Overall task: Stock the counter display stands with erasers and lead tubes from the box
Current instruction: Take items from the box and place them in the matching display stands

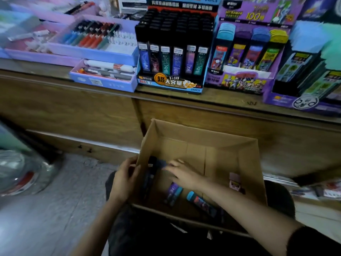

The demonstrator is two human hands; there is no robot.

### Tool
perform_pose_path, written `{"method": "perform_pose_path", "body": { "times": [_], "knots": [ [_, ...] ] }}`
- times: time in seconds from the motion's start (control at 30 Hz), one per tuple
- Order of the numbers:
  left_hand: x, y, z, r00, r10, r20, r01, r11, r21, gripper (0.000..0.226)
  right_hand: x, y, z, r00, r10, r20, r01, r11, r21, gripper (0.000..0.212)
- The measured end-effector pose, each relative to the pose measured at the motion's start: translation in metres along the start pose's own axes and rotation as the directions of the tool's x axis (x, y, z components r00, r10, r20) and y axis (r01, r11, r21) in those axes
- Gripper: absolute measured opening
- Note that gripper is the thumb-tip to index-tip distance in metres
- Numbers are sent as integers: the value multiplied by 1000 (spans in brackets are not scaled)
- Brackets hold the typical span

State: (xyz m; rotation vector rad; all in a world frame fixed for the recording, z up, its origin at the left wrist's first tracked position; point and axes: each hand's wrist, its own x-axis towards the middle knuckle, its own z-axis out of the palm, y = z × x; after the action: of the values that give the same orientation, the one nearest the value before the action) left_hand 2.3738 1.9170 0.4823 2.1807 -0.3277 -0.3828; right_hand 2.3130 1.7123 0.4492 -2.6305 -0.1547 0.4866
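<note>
Inside the cardboard box (227, 159), at its left wall, the left hand (124, 179) grips the rim with fingers curled over it. Just right of that wall lies a dark lead tube (147, 179), long axis running near to far. The right hand (183, 173) reaches left, fingertips at the tube's far end; blur hides whether they pinch it. Near of this hand lie a purple lead tube (173, 193), lengthwise near to far, and a blue-capped lead tube (201, 202), cap pointing far-left. A pink eraser (234, 182) sits by the right wall.

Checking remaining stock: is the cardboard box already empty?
No, a pink eraser, a purple lead tube and a blue-capped lead tube lie inside the box.
</note>
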Motion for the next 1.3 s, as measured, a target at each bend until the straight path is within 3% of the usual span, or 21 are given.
{"method": "perform_pose_path", "body": {
  "times": [0.2,0.33,0.7,0.83,0.97,1.1,1.2,1.3],
  "knots": [
    [0,-13,5,999,-33,-29,29,992,-121,22,47,-11,29,976,-118,182,159,961,-225,40],
    [1,-19,5,999,-28,-31,23,987,-158,23,54,-9,43,964,-81,252,143,960,-240,51],
    [1,-23,10,998,-31,-62,20,984,-177,21,20,42,55,973,-108,202,168,938,-303,49],
    [2,-25,10,998,-22,-58,11,983,-181,22,3,55,44,974,-51,221,112,954,-277,46],
    [2,-26,11,998,-23,-56,13,985,-174,22,3,37,35,988,-104,118,135,946,-294,43],
    [1,-25,11,998,-39,-56,27,980,-199,23,18,2,49,944,-244,220,295,925,-239,46],
    [1,-25,10,998,-42,-51,32,982,-184,26,19,-1,64,928,-213,306,315,886,-340,53],
    [1,-24,10,998,-41,-42,33,986,-162,27,10,15,65,946,-175,274,273,884,-378,56]
  ]
}}
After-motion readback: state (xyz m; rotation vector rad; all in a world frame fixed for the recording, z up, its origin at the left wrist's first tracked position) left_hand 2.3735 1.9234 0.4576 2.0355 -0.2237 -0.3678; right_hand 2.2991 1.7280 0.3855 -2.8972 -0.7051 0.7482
